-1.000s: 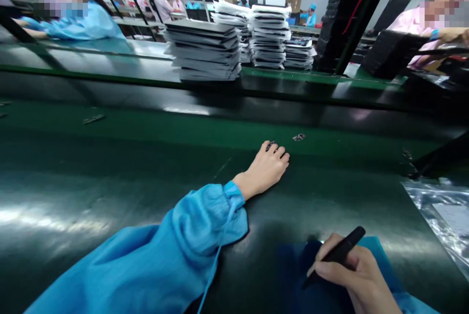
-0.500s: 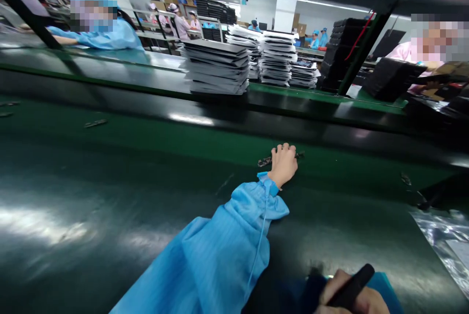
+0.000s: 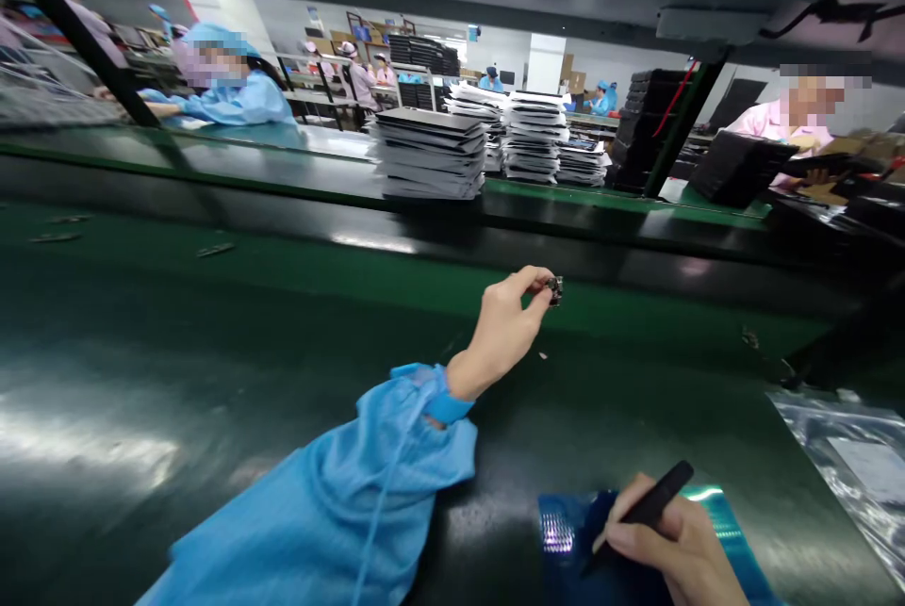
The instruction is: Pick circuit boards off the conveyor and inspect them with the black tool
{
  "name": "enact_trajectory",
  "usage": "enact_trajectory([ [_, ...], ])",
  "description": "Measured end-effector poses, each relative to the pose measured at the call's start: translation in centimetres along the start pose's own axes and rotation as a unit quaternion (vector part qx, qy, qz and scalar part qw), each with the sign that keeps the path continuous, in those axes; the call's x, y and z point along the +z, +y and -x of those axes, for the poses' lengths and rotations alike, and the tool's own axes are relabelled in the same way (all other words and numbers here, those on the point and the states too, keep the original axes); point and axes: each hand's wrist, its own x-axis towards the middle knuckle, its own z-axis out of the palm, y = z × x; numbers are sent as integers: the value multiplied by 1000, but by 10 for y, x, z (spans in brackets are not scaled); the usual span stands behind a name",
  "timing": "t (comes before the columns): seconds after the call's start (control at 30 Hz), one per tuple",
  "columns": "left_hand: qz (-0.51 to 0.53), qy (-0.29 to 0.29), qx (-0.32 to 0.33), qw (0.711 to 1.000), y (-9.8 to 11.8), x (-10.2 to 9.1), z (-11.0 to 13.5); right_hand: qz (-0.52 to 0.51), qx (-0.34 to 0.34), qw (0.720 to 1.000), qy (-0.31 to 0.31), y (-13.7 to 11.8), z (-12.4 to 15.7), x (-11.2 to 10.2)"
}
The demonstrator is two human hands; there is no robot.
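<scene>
Between the thumb and fingers of my left hand (image 3: 505, 323) is a small circuit board (image 3: 555, 291), raised over the green belt and seen nearly end-on. My right hand (image 3: 665, 535), at the bottom right, is closed around a slim black pen-like tool (image 3: 657, 498) whose narrow tip points down and left. Whether it is a pen or tweezers I cannot tell. Beneath that hand lies a shiny blue sheet (image 3: 566, 535), partly covered by my fingers. A tiny pale scrap (image 3: 543, 356) rests on the belt below my left hand.
More slim boards (image 3: 216, 250) lie on the belt at left, and a small piece (image 3: 749, 336) at right. A clear plastic bag (image 3: 841, 455) is at the right edge. Stacks of sheets (image 3: 431, 154) stand on the ledge beyond. Co-workers (image 3: 233, 97) sit across; a dark post (image 3: 682, 121) rises at right.
My left hand has lifted the circuit board off the belt and drawn it slightly left, turning it end-on. My right hand keeps the black tool; more of the blue sheet shows.
</scene>
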Motion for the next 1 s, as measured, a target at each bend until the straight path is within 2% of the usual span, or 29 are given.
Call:
enact_trajectory([
  [0.1, 33, -46, 30, 998, 24, -42, 23, -3, 1, 1000, 10, 0, 1, 2],
  [0.13, 46, -84, 40, 995, 32, -53, 34, -5, -1, 1000, 14, -1, 1, 3],
  [0.2, 79, -201, 48, 975, 44, -67, 57, -14, -4, 1000, 20, -4, 1, 4],
  [0.3, 60, -389, 40, 919, 50, -68, 92, -31, -25, 999, 35, -12, 2, 4],
  [0.37, 22, -454, 54, 889, 47, -58, 113, -38, -35, 997, 48, -17, 5, 3],
  [0.43, -29, -466, 83, 880, 42, -48, 128, -43, -43, 996, 63, -21, 8, 2],
  [0.5, -94, -448, 118, 881, 37, -43, 139, -40, -45, 995, 73, -21, 13, 3],
  [0.57, -144, -416, 154, 884, 35, -47, 148, -24, -39, 996, 74, -21, 19, 4],
  [0.73, -180, -335, 259, 888, 39, -65, 168, 6, -13, 999, 44, -17, 32, 12],
  [0.83, -211, -333, 289, 872, 42, -68, 179, 24, 13, 999, 31, -14, 39, 18],
  [1.0, -237, -354, 313, 849, 41, -66, 181, 82, -7, 997, 0, -7, 42, 22],
])
